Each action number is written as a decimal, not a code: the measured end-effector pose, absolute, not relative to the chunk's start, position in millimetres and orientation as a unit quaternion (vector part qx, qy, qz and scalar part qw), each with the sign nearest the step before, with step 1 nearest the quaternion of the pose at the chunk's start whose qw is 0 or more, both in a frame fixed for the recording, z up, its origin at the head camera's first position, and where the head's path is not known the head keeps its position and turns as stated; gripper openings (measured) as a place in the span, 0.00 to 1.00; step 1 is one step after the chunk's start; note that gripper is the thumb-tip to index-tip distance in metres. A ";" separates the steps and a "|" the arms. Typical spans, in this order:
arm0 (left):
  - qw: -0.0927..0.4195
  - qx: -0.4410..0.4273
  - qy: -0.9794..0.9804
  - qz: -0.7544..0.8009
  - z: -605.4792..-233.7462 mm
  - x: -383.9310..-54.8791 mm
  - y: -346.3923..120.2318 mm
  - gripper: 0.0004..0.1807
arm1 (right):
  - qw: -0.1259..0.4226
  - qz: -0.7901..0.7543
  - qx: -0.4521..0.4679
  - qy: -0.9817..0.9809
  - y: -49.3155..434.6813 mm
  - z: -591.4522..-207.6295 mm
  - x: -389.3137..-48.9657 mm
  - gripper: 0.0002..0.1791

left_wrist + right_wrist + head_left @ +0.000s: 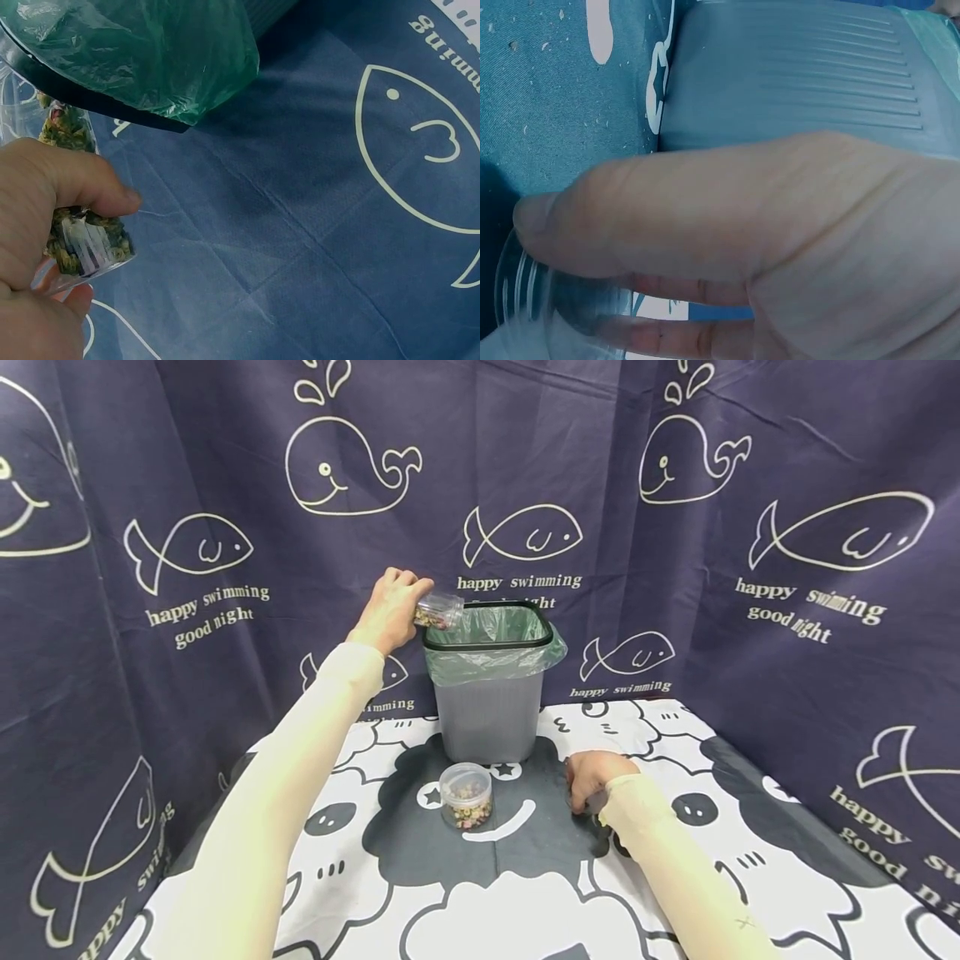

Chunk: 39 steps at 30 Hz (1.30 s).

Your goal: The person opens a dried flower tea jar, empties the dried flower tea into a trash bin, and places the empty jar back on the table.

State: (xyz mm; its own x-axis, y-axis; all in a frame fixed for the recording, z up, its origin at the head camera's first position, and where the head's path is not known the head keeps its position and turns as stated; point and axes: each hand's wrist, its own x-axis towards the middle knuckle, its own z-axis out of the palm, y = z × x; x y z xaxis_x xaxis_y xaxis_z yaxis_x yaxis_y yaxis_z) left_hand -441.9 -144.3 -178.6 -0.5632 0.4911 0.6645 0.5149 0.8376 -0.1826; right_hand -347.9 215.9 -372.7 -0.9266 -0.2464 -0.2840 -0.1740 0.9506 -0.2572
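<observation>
On the cartoon-printed surface (525,910), a grey bin (491,718) is placed near the middle of the far edge, with a clear jar (465,779) of dried buds (472,817) set just in front of it.

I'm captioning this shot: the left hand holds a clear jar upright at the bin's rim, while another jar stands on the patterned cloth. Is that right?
Not quite: the head view shows the left hand holding the clear jar tipped on its side, not upright, at the bin's rim, while another jar stands on the patterned cloth.
</observation>
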 end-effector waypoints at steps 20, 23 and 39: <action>0.379 -0.292 -0.878 -0.003 -166.1 -442.4 -137.4 0.39 | 0.086 -0.081 -0.131 0.984 195.2 -324.6 -336.4 0.26; 0.377 -0.292 -0.879 -0.005 -166.6 -443.4 -136.3 0.39 | 0.079 -0.081 -0.137 0.984 192.5 -315.1 -332.9 0.27; 0.366 -0.295 -0.883 -0.016 -175.0 -447.6 -129.6 0.39 | -0.278 -0.285 -0.178 0.900 165.4 -224.5 -350.1 0.12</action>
State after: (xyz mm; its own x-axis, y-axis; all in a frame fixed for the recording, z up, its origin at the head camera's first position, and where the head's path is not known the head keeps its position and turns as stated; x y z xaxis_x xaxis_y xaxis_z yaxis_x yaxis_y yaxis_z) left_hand -447.6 -129.6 -175.0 -0.5586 0.5081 0.6556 0.5320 0.8259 -0.1867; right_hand -350.1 165.4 -224.5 -0.7821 -0.1623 0.6016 -0.4789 0.7744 -0.4136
